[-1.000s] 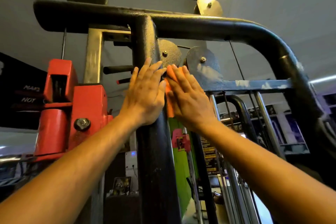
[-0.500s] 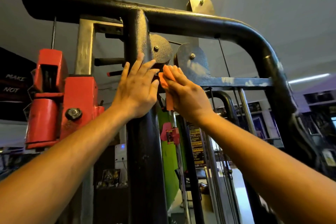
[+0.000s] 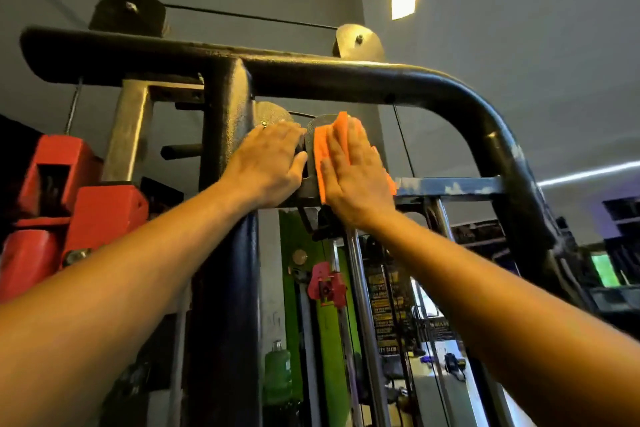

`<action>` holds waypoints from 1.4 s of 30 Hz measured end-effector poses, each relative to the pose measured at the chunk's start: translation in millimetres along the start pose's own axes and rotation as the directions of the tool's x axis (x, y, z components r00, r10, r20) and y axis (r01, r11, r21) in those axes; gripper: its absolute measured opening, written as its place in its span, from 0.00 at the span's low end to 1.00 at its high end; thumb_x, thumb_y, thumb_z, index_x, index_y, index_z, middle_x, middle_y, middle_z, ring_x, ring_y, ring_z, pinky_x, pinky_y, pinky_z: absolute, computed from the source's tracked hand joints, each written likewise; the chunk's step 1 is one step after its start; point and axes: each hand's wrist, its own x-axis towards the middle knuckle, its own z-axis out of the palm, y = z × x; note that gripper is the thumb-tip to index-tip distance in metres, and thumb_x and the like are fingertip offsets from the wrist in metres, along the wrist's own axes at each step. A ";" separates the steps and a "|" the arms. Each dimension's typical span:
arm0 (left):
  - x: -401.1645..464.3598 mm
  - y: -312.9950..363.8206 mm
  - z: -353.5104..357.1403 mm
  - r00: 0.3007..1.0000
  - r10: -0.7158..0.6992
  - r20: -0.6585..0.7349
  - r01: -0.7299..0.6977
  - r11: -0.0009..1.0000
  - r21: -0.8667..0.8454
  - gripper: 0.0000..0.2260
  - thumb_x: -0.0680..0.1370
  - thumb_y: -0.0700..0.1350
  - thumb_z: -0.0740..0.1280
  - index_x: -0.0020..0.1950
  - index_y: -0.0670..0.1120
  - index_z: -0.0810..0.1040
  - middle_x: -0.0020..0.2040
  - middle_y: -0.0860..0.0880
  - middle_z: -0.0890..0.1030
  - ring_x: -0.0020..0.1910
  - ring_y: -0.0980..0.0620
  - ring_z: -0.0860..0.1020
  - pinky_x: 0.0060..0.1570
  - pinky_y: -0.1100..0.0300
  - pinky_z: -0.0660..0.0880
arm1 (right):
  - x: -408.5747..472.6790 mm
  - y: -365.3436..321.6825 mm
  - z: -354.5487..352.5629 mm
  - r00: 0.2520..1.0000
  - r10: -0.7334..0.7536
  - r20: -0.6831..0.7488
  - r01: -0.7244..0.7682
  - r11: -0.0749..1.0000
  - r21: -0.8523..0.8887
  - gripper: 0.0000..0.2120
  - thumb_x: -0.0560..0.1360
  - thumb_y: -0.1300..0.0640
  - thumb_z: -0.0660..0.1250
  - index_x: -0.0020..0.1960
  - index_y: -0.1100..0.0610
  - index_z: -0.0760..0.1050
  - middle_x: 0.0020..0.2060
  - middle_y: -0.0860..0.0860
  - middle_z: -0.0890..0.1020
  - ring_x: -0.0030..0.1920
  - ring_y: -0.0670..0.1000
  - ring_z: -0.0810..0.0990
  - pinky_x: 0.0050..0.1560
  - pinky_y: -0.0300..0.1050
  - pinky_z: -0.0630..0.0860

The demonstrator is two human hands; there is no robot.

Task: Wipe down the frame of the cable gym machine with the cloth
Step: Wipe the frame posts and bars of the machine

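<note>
**Cloth pressed flat on the pulley plate, high on the frame**

Cloth (image 3: 323, 156), orange, sits under your right hand (image 3: 353, 177), whose fingers lie straight and close together, pressing it against the dark metal plate just right of the black upright post (image 3: 227, 270). Part of the cloth sticks out above your fingertips and past the outer edge of your palm.

Your left hand (image 3: 270, 163) rests just beside it, fingers loosely bent over the edge of the post and the round pulley disc (image 3: 273, 113) behind; it holds nothing that you can see.

Around you: the thick black top bar (image 3: 346, 80) runs overhead and curves down on the right. A worn blue crossbar (image 3: 450, 185) leads off from under your right hand. Chrome guide rods (image 3: 360, 288) drop below your right wrist, with thin cables close by. A red bracket assembly (image 3: 79, 191) crowds the left side of the post. Two more pulleys (image 3: 128, 12) sit on top of the frame, joined by a cable.
</note>
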 end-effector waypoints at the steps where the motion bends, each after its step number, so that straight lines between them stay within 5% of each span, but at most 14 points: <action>1: 3.0 -0.7 3.9 1.000 -0.013 0.016 0.013 1.000 0.023 0.24 0.87 0.54 0.58 0.82 0.47 0.67 0.81 0.46 0.69 0.81 0.44 0.66 0.82 0.44 0.58 | -8.8 2.8 9.0 1.000 -0.027 -0.010 0.027 0.999 -0.023 0.34 0.90 0.38 0.45 0.88 0.49 0.34 0.87 0.48 0.35 0.87 0.50 0.34 0.87 0.62 0.44; 6: 1.4 -3.5 16.7 1.000 -0.012 0.022 0.009 0.993 0.119 0.26 0.88 0.55 0.53 0.87 0.51 0.58 0.87 0.52 0.57 0.86 0.52 0.53 0.86 0.47 0.46 | -6.8 16.4 16.7 0.999 -0.046 0.004 0.046 0.997 -0.053 0.33 0.90 0.38 0.42 0.88 0.48 0.32 0.86 0.48 0.31 0.86 0.50 0.31 0.87 0.58 0.37; 10: 1.0 -2.4 15.2 0.999 -0.035 0.025 0.032 0.990 0.135 0.27 0.88 0.54 0.54 0.87 0.52 0.57 0.88 0.53 0.55 0.87 0.53 0.51 0.86 0.49 0.44 | 48.5 4.9 9.8 0.998 0.068 0.010 -0.068 0.997 0.024 0.32 0.90 0.37 0.42 0.89 0.48 0.41 0.88 0.51 0.39 0.88 0.55 0.39 0.87 0.62 0.42; 16: -2.5 -3.8 15.0 0.998 -0.019 0.061 0.009 0.988 0.151 0.30 0.87 0.55 0.56 0.88 0.51 0.54 0.89 0.52 0.52 0.87 0.53 0.48 0.86 0.47 0.42 | -8.3 24.7 17.7 0.991 -0.132 0.013 0.133 0.987 -0.087 0.32 0.89 0.36 0.40 0.89 0.45 0.37 0.87 0.47 0.34 0.86 0.49 0.33 0.87 0.54 0.39; 23: -3.9 -5.2 16.5 0.992 -0.011 0.129 -0.016 0.978 0.208 0.35 0.86 0.60 0.55 0.89 0.50 0.46 0.89 0.52 0.44 0.87 0.54 0.42 0.86 0.47 0.40 | 44.4 18.0 9.3 1.000 -0.005 0.016 0.006 0.999 -0.044 0.31 0.89 0.35 0.43 0.89 0.41 0.42 0.88 0.49 0.38 0.88 0.54 0.39 0.87 0.62 0.42; 29: -6.0 -4.7 15.7 0.984 0.010 0.180 -0.053 0.971 0.231 0.39 0.84 0.66 0.51 0.89 0.49 0.42 0.88 0.52 0.40 0.86 0.55 0.38 0.85 0.47 0.38 | -23.6 34.8 7.3 0.986 -0.158 0.057 0.163 0.982 -0.096 0.30 0.89 0.36 0.41 0.89 0.41 0.40 0.87 0.47 0.34 0.87 0.49 0.34 0.87 0.56 0.40; 35: -7.1 -2.4 15.6 0.984 0.060 0.170 -0.101 0.965 0.241 0.42 0.79 0.71 0.44 0.89 0.53 0.41 0.89 0.52 0.40 0.87 0.53 0.39 0.85 0.45 0.40 | 8.0 50.7 -6.5 0.992 0.125 0.010 -0.125 0.992 0.023 0.32 0.89 0.34 0.42 0.89 0.43 0.42 0.89 0.50 0.43 0.88 0.54 0.47 0.87 0.61 0.53; 40: -15.2 5.8 30.3 0.969 0.156 0.193 -0.204 0.942 0.266 0.35 0.81 0.70 0.39 0.87 0.62 0.41 0.88 0.55 0.38 0.86 0.54 0.36 0.84 0.41 0.39 | -62.5 55.7 2.0 0.990 -0.127 0.055 0.134 0.981 -0.139 0.33 0.89 0.38 0.42 0.89 0.47 0.37 0.88 0.50 0.36 0.87 0.51 0.35 0.87 0.54 0.39; 42: -17.9 16.2 39.6 0.967 0.152 0.205 -0.196 0.957 0.212 0.35 0.81 0.69 0.38 0.88 0.61 0.41 0.88 0.56 0.39 0.86 0.55 0.36 0.85 0.42 0.38 | -71.1 88.2 -5.8 0.991 -0.123 0.048 0.130 0.973 -0.192 0.32 0.89 0.38 0.42 0.88 0.44 0.35 0.88 0.50 0.36 0.87 0.52 0.35 0.87 0.56 0.39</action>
